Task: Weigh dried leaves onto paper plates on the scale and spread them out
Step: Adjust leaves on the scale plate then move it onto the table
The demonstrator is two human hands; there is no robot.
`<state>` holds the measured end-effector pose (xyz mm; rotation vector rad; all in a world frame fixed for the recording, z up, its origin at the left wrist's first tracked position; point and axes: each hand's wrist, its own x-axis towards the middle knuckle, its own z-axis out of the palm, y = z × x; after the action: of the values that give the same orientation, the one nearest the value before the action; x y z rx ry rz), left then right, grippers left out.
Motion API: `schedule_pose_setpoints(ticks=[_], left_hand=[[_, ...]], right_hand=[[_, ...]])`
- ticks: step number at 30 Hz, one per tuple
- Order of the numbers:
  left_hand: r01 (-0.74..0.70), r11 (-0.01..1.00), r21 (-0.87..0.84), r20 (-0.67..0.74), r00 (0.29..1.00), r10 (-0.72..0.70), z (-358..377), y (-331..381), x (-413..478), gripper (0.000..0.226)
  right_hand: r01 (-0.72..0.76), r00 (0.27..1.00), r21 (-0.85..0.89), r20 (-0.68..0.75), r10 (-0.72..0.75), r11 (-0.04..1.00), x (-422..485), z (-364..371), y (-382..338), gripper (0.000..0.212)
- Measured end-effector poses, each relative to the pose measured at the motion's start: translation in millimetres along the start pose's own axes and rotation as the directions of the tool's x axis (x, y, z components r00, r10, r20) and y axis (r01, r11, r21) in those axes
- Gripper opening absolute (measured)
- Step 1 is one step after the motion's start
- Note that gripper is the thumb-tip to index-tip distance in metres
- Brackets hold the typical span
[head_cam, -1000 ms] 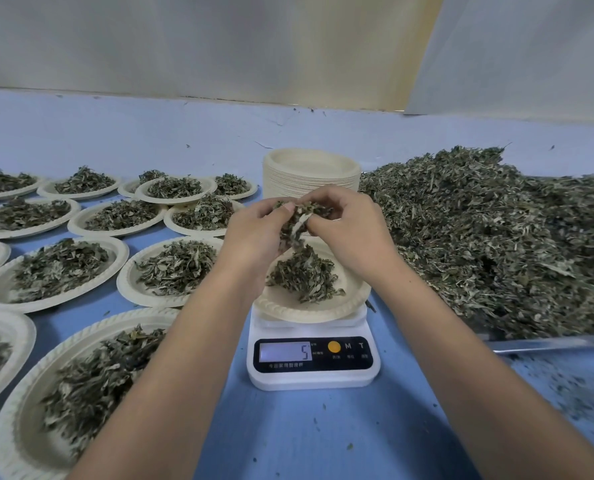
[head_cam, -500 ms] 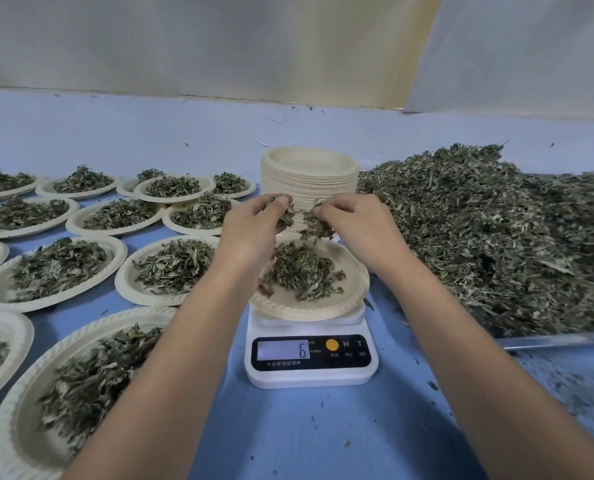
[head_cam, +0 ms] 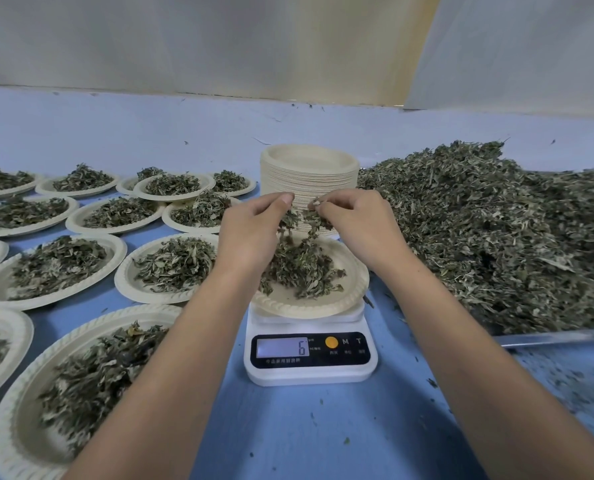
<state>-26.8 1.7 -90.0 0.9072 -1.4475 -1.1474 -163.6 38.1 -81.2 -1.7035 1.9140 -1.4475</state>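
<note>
A white digital scale (head_cam: 310, 355) stands in the middle of the blue table, its display showing 6. On it rests a paper plate (head_cam: 352, 285) with a small heap of dried leaves (head_cam: 300, 268). Both my hands hover just above the plate's far side. My left hand (head_cam: 250, 233) pinches a clump of leaves (head_cam: 290, 218) between thumb and fingers. My right hand (head_cam: 354, 223) pinches another clump (head_cam: 318, 220) a little to the right. Loose leaves hang and fall from both clumps toward the plate.
A big pile of dried leaves (head_cam: 496, 230) on a metal tray (head_cam: 558, 337) fills the right side. A tall stack of unused paper plates (head_cam: 309, 171) stands behind the scale. Several filled plates (head_cam: 126, 271) cover the left of the table.
My hands have drawn apart, splitting one clump into two, and leaves dropped onto the plate. The scale reading rose from 5 to 6.
</note>
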Motion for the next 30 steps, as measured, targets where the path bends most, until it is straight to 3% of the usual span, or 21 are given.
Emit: schedule_pose_setpoints(ticks=[5,8,14,30], left_hand=[[0.011,0.999,0.033,-0.038,0.999,-0.010,-2.8,-2.0,2.5,0.015],[0.013,0.998,0.062,-0.020,1.000,-0.012,-4.8,-1.0,0.6,0.023],[0.057,0.998,0.011,0.039,0.998,-0.057,-2.8,6.8,-2.2,0.023],[0.017,0.996,-0.092,0.021,1.000,-0.015,-1.3,15.4,-5.6,0.023]], right_hand=[[0.003,1.000,-0.014,-0.004,-0.003,1.000,0.3,0.6,0.9,0.019],[0.001,1.000,-0.030,0.009,-0.001,1.000,-0.4,0.3,0.4,0.022],[-0.032,0.998,0.058,0.047,0.029,0.998,-3.0,-0.9,-4.1,0.027],[-0.014,1.000,0.030,0.007,0.014,0.999,-0.7,-1.0,0.1,0.021]])
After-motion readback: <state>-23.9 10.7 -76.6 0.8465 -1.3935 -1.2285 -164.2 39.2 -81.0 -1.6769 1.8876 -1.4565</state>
